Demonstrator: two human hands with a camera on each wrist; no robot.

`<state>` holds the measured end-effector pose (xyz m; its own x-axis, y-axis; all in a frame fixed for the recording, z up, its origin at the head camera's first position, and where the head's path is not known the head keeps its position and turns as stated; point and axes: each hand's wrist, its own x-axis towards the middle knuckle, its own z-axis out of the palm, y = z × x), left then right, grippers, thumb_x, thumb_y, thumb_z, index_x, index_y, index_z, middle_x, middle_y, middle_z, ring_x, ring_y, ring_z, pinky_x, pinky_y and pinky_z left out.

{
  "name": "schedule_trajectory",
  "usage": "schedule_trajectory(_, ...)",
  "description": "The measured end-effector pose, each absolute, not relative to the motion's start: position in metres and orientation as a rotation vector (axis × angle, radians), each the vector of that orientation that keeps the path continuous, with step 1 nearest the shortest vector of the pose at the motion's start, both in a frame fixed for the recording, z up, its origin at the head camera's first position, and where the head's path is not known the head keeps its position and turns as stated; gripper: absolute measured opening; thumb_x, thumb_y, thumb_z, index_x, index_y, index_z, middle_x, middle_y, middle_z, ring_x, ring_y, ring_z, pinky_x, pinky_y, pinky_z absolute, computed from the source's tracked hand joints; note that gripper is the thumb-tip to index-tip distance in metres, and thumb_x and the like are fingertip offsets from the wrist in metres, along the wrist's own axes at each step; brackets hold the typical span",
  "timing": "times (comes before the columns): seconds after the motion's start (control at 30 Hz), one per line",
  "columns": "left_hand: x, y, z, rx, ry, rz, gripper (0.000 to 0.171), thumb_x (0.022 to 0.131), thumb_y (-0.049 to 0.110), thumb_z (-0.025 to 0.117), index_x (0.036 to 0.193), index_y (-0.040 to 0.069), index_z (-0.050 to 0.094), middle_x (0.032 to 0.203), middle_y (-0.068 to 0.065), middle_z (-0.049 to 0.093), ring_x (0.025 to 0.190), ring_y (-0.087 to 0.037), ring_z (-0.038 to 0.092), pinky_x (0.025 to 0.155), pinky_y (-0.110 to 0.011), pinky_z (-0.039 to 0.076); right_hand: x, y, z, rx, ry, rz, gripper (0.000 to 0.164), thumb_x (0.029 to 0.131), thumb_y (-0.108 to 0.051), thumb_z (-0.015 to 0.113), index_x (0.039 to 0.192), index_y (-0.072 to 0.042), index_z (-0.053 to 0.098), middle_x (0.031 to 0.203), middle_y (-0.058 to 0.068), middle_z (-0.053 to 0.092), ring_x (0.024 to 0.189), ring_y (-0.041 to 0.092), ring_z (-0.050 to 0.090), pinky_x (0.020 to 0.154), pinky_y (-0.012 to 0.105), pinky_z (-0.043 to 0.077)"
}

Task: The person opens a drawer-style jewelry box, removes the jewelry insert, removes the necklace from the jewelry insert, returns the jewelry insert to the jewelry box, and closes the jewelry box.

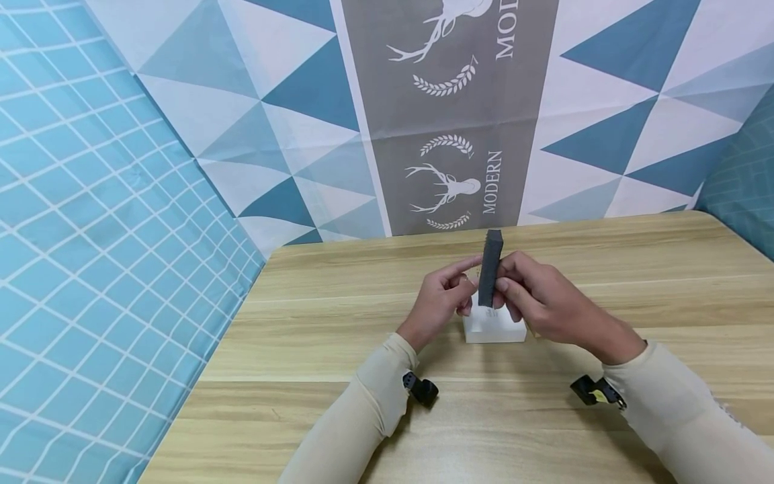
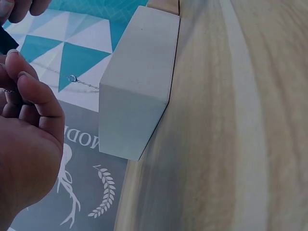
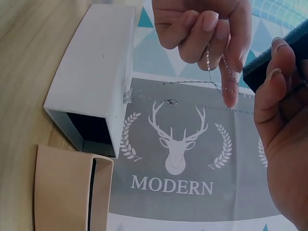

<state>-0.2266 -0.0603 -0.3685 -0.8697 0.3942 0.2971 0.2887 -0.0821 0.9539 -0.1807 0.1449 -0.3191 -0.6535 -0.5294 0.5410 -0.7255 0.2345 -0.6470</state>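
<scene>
My right hand (image 1: pixel 551 304) pinches a dark grey foam pad (image 1: pixel 490 269) on its edge, held upright above a small white box (image 1: pixel 496 331). To the left of the pad, my left hand (image 1: pixel 443 301) points its index finger at it while the other fingers curl in. A thin silver necklace (image 3: pixel 192 83) hangs over those curled fingers in the right wrist view and runs toward the pad. Its clasp (image 3: pixel 171 101) dangles between the hands, and a small pendant (image 3: pixel 128 95) shows against the box's top edge. The pad hides part of the left fingertips from the head view.
A tan box drawer (image 3: pixel 62 187) lies on the table beside the white box's open end. The wood-grain table (image 1: pixel 290 356) ends at a patterned cloth backdrop (image 1: pixel 459 121); blue gridded cloth (image 1: pixel 109 235) hangs at the left.
</scene>
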Motion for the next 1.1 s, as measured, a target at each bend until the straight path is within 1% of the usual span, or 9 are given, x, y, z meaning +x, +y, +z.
schedule_trajectory(0.1,-0.2259,-0.0597,-0.3704,0.763,2.066,2.114,0.042,0.096,0.007,0.058,0.136,0.018,0.065,0.069,-0.005,0.052,0.059,-0.015,0.052,0.057,-0.025,0.050,-0.1795,0.1437,-0.3192,1.188,-2.295,1.371,0.015,0.102,0.007,0.047,0.102,-0.008,0.050,0.079,-0.003,0.060,0.056,0.011,0.053,0.047,0.026,0.044)
schedule_trajectory(0.23,-0.2255,-0.0587,-0.3719,0.738,2.057,2.110,0.042,0.094,0.007,0.056,0.134,0.012,0.066,0.070,-0.003,0.053,0.058,-0.015,0.052,0.057,-0.025,0.050,-0.1783,0.1427,-0.3192,1.208,-2.293,1.359,0.016,0.102,0.007,0.048,0.102,-0.009,0.051,0.079,-0.004,0.060,0.057,0.010,0.053,0.048,0.026,0.044)
schedule_trajectory(0.43,-0.2239,-0.0580,-0.3714,0.732,2.053,2.087,0.035,0.095,0.011,0.058,0.128,0.006,0.068,0.070,-0.004,0.054,0.058,-0.014,0.054,0.058,-0.025,0.050,-0.1773,0.1418,-0.3196,1.222,-2.291,1.320,0.018,0.101,0.008,0.049,0.102,-0.010,0.051,0.079,-0.005,0.058,0.057,0.009,0.052,0.049,0.025,0.045)
schedule_trajectory(0.67,-0.2232,-0.0579,-0.3691,0.734,2.040,2.068,0.028,0.099,0.016,0.061,0.120,0.000,0.069,0.073,-0.002,0.056,0.060,-0.013,0.055,0.058,-0.025,0.050,-0.1766,0.1411,-0.3181,1.223,-2.284,1.276,0.019,0.100,0.009,0.051,0.101,-0.010,0.051,0.079,-0.007,0.057,0.057,0.007,0.052,0.049,0.025,0.044)
schedule_trajectory(0.8,-0.2231,-0.0576,-0.3686,0.735,2.033,2.069,0.027,0.099,0.015,0.061,0.119,-0.001,0.069,0.073,-0.002,0.058,0.060,-0.013,0.055,0.058,-0.025,0.050,-0.1763,0.1407,-0.3177,1.223,-2.280,1.266,0.020,0.100,0.009,0.051,0.101,-0.011,0.052,0.078,-0.008,0.057,0.057,0.006,0.052,0.048,0.024,0.044)
schedule_trajectory(0.93,-0.2238,-0.0572,-0.3701,0.750,2.029,2.079,0.026,0.097,0.012,0.061,0.120,0.001,0.070,0.072,-0.003,0.058,0.060,-0.013,0.055,0.057,-0.024,0.050,-0.1754,0.1402,-0.3173,1.231,-2.281,1.240,0.020,0.099,0.009,0.052,0.102,-0.011,0.052,0.077,-0.009,0.056,0.057,0.006,0.051,0.048,0.024,0.043)
schedule_trajectory(1.1,-0.2235,-0.0574,-0.3714,0.774,2.012,2.075,0.022,0.098,0.014,0.064,0.113,0.000,0.071,0.073,-0.003,0.062,0.061,-0.013,0.055,0.057,-0.024,0.048,-0.1724,0.1388,-0.3164,1.209,-2.313,1.187,0.019,0.100,0.005,0.054,0.102,-0.013,0.053,0.077,-0.012,0.056,0.057,0.004,0.051,0.047,0.023,0.042)
